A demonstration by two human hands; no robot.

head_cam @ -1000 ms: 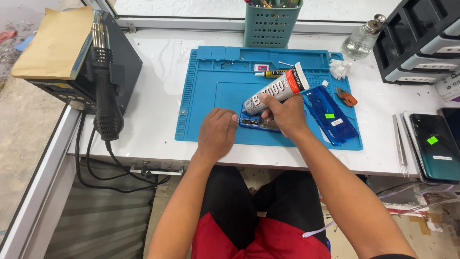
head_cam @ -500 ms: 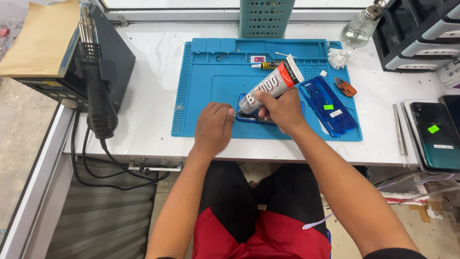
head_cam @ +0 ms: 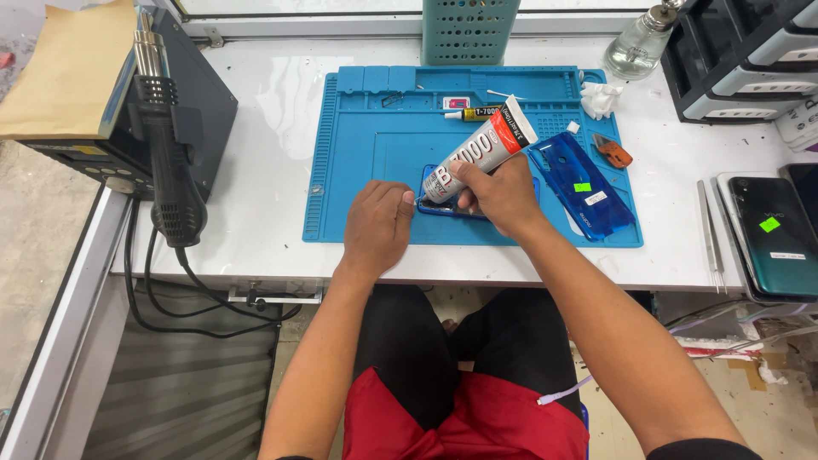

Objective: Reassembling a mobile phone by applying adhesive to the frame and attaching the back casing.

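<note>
The left hand [head_cam: 377, 223] is curled, knuckles on the blue mat [head_cam: 366, 136], seemingly steadying the phone [head_cam: 436, 194] beneath. The right hand [head_cam: 498, 194] grips a glue tube [head_cam: 479, 150], nozzle down over it. Beyond lies a blue back cover [head_cam: 582, 194].

I saw a white desk [head_cam: 273, 111] carrying a blue work mat [head_cam: 375, 145] at centre frame, a teal perforated basket [head_cam: 469, 30] at top centre, a glass bottle [head_cam: 635, 47] beside it, tweezers [head_cam: 709, 226] and a dark phone [head_cam: 771, 234] at right.
</note>
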